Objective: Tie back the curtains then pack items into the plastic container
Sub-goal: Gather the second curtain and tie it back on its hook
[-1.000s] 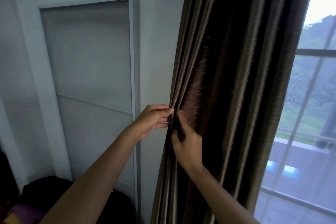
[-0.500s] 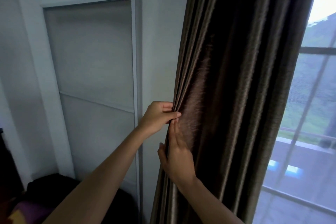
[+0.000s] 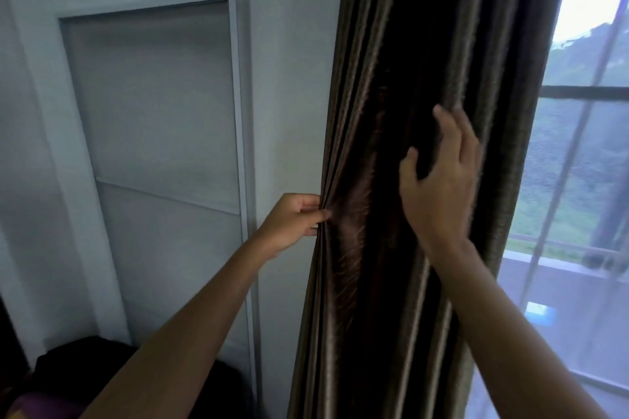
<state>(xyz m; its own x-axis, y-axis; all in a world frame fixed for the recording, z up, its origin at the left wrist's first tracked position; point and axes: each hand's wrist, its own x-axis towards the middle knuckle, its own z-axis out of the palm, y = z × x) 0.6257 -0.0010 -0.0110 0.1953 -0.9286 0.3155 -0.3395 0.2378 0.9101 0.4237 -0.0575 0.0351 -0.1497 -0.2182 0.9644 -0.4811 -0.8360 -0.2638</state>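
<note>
This is a room in a home. A heavy dark brown curtain hangs in long folds beside a tall window that looks out on a balcony rail and green hills. On the left, a plain white wall carries a recessed, white-framed panel. Dark soft furnishings sit low in the near left corner.

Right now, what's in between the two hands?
In the head view, only folds of the brown curtain lie between them. The left hand pinches its wall-side edge; the right hand spreads open over pleats nearer the window.
</note>
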